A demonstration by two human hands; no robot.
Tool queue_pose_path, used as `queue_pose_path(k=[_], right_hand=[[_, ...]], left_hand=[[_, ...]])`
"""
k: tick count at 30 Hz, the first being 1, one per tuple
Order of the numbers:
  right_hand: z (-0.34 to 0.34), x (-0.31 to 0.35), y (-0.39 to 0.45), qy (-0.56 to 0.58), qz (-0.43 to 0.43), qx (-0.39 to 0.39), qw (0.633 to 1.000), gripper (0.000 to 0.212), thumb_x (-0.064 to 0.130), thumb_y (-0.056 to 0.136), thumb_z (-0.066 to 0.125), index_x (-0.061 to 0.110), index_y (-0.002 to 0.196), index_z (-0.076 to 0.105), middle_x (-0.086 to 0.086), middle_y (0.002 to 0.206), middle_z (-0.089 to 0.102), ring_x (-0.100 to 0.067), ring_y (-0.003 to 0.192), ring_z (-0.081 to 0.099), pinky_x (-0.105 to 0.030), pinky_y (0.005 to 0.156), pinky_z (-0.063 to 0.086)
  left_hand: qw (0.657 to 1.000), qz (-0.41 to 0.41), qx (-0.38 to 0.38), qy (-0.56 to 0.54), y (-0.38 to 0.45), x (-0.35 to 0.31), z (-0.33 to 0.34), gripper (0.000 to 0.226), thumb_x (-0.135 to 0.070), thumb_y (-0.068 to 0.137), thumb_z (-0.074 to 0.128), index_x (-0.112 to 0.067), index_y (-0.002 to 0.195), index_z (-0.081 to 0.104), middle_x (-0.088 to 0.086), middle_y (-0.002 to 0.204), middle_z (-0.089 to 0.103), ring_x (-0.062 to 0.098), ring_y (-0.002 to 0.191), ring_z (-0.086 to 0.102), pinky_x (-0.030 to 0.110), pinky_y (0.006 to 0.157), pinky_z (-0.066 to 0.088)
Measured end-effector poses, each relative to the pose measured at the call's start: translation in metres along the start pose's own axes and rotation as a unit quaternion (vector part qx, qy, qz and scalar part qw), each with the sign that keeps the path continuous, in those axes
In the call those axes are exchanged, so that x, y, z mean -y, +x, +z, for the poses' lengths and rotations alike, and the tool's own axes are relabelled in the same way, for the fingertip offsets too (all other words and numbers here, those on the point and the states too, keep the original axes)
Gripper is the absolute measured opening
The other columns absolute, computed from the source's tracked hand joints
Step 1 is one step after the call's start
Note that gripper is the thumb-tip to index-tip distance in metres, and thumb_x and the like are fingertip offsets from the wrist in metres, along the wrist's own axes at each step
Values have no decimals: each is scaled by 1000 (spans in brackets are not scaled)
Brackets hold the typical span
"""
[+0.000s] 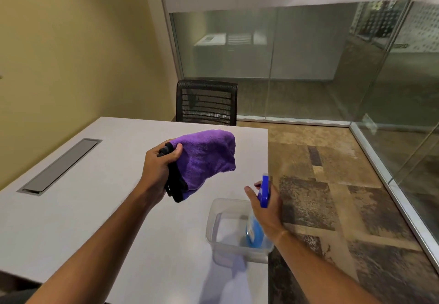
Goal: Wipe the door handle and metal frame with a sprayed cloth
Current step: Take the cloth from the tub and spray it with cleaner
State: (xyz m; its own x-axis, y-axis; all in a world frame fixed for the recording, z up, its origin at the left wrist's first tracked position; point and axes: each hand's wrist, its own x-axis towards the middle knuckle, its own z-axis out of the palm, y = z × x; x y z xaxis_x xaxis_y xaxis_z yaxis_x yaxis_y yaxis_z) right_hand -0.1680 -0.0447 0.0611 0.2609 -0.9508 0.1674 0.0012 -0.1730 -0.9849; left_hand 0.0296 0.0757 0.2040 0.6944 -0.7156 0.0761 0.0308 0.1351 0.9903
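Note:
My left hand grips a bunched purple cloth with black edging, held up above the white table. My right hand holds a spray bottle with a blue trigger head and blue liquid. The bottle's base sits over a clear plastic tub near the table's right edge. The nozzle points toward the cloth, a short gap away. No door handle shows in the view. A metal frame runs along the base of the glass wall on the right.
A black mesh chair stands behind the table's far edge. A grey cable hatch is set into the tabletop on the left. Glass partitions close the room behind and to the right. Patterned carpet covers the floor.

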Motion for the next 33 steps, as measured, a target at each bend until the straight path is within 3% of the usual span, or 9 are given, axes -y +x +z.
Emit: queue_pose_path(k=[8, 11, 14, 17, 22, 25, 28, 30, 33], right_hand=[[2, -10, 0, 13, 14, 28, 999, 42, 21, 79, 80, 38, 104, 51, 12, 109, 60, -6, 84, 60, -21, 77, 54], [-2, -10, 0, -9, 30, 42, 999, 50, 19, 79, 81, 36, 113, 49, -2, 116, 59, -17, 97, 60, -23, 85, 51], [-17, -13, 1, -74, 71, 104, 989, 79, 9, 80, 79, 29, 142, 34, -7, 136, 50, -25, 122, 52, -37, 99, 49], [-40, -10, 3, -103, 74, 161, 979, 95, -5, 78, 68, 32, 151, 21, -4, 155, 33, -22, 140, 35, -50, 111, 39], [-56, 23, 8, -153, 29, -32, 987, 77, 15, 79, 71, 23, 146, 33, -5, 148, 39, -19, 133, 38, -43, 105, 40], [-47, 62, 11, -100, -16, -87, 991, 68, 35, 73, 66, 27, 136, 43, 2, 125, 52, -14, 110, 54, -27, 84, 48], [-31, 94, 12, 8, 13, -54, 998, 63, 44, 78, 64, 26, 134, 43, 1, 114, 61, -13, 100, 61, -21, 71, 48], [-22, 108, 11, 130, 71, -2, 989, 62, 43, 87, 63, 19, 140, 41, -8, 123, 63, -21, 105, 64, -27, 76, 50], [-13, 122, 3, 326, 182, 58, 926, 68, 54, 82, 59, 12, 135, 52, -18, 128, 61, -32, 118, 59, -37, 93, 52]], left_hand=[[1000, -1, 5, -3, -1, 0, -2, 16, -13, 95, 61, -20, 91, 75, -2, 85, 72, 15, 80, 65, 22, 66, 55], [1000, -5, 8, -9, 0, -2, -2, 14, -13, 95, 62, -18, 92, 75, -2, 85, 72, 17, 81, 65, 25, 68, 54], [1000, -2, 20, -13, 1, -6, 0, 14, -13, 94, 62, -18, 92, 75, -1, 84, 72, 17, 80, 64, 26, 69, 54], [999, -1, 28, -19, 3, -8, 3, 15, -13, 94, 62, -18, 91, 75, -1, 83, 72, 18, 79, 64, 26, 69, 53], [999, 4, 46, -11, 2, -12, 11, 18, -15, 95, 61, -22, 88, 75, -4, 81, 71, 18, 81, 63, 26, 68, 53], [998, 8, 61, -19, -1, -19, 21, 20, -14, 95, 60, -24, 86, 76, -4, 80, 71, 17, 79, 63, 24, 65, 54], [996, 12, 82, -44, -4, -29, 30, 21, -12, 95, 60, -21, 84, 76, 0, 80, 69, 17, 77, 62, 25, 65, 53], [993, 13, 98, -66, -7, -37, 36, 22, -12, 95, 59, -20, 83, 76, 0, 79, 68, 18, 76, 62, 26, 65, 53], [987, 6, 118, -107, -12, -47, 42, 23, -15, 96, 57, -20, 84, 76, 1, 81, 68, 19, 76, 63, 29, 67, 54]])
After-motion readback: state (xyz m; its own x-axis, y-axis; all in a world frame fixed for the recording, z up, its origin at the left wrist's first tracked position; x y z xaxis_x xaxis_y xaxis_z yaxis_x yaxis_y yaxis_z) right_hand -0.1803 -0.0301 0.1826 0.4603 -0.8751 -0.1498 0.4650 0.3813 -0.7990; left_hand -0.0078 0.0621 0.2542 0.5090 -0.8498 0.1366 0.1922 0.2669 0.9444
